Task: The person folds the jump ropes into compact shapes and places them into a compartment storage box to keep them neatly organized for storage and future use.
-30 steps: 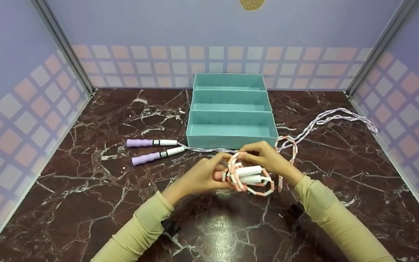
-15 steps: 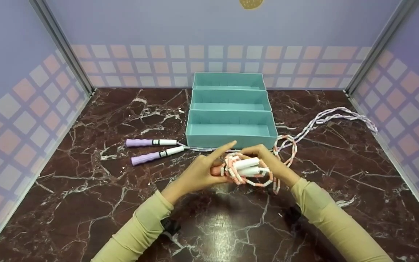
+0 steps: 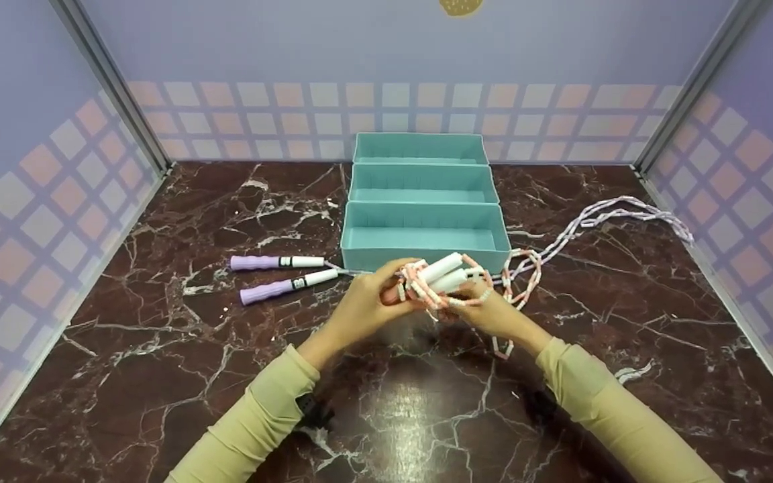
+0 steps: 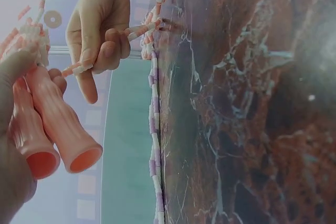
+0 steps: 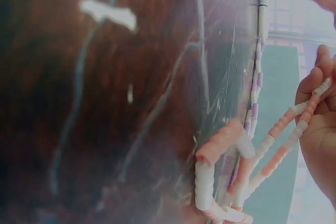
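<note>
My left hand (image 3: 359,302) grips both handles of a pink-and-white beaded jump rope (image 3: 441,270), with its beaded cord wrapped round them. In the left wrist view the pink handle ends (image 4: 65,121) stick out of that hand, their hollow ends facing the camera. My right hand (image 3: 490,312) is just to the right and holds a doubled stretch of the beaded cord (image 5: 283,142) in its curled fingers. A loose loop of cord hangs from it toward the tabletop. Part of the right hand's fingers is hidden behind the rope in the head view.
Three joined teal bins (image 3: 427,258) stand in a row behind the hands. A purple-and-white jump rope lies along their front, its purple handles (image 3: 266,290) at left and its cord (image 3: 618,209) at right. Purple walls enclose the dark marbled table (image 3: 158,376).
Both hands have lifted the pink jump rope away from the person, toward the bins, and its white handle parts tilt up more. The right hand has shifted below the handles with the cord.
</note>
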The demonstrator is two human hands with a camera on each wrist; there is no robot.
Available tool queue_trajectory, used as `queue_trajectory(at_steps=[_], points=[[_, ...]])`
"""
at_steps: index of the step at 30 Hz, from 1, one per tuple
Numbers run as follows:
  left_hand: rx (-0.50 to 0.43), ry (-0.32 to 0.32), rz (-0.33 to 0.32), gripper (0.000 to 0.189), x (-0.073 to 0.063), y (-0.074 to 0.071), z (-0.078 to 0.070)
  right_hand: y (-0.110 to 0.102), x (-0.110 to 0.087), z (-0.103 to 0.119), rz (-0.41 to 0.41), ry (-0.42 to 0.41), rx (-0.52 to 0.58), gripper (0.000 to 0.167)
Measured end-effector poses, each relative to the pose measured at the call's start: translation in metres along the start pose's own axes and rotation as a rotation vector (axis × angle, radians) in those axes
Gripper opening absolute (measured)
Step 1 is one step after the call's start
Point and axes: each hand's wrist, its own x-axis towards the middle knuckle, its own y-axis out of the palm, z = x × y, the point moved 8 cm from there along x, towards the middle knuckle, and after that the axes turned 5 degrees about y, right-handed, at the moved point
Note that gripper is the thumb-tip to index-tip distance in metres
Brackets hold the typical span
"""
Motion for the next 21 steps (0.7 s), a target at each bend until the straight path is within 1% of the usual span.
queue_trajectory(at_steps=[1,3,4,5,6,7,10,13,17,21], points=[[-0.003,-0.019,-0.011,0.058,0.001,-0.001,0.002,-0.001,0.004,0.010,0.024,0.017,0.030,0.015],[-0.006,-0.061,-0.026,0.056,0.002,-0.004,0.007,-0.005,0.008,0.020,0.057,0.166,0.200,0.017],[-0.005,-0.082,-0.035,0.055,0.003,-0.005,0.009,-0.004,0.009,0.023,0.085,0.192,0.220,0.020],[0.002,-0.102,-0.045,0.054,0.003,-0.007,0.011,-0.004,0.009,0.025,0.094,0.202,0.199,0.021],[0.006,-0.120,-0.053,0.053,0.003,-0.008,0.014,-0.003,0.008,0.026,0.105,0.206,0.198,0.022],[0.012,-0.138,-0.061,0.053,0.004,-0.010,0.016,-0.003,0.008,0.028,0.102,0.195,0.174,0.023],[0.036,-0.177,-0.074,0.053,0.005,-0.013,0.022,-0.006,0.005,0.031,0.078,0.160,0.131,0.022],[0.072,-0.192,-0.089,0.053,0.006,-0.015,0.026,-0.009,0.001,0.031,0.059,0.138,0.116,0.020],[0.146,-0.194,-0.107,0.052,0.008,-0.019,0.031,-0.012,-0.001,0.035,0.055,0.123,0.079,0.020],[0.198,-0.213,-0.095,0.051,0.010,-0.019,0.035,-0.014,0.000,0.040,0.063,0.105,0.042,0.019]])
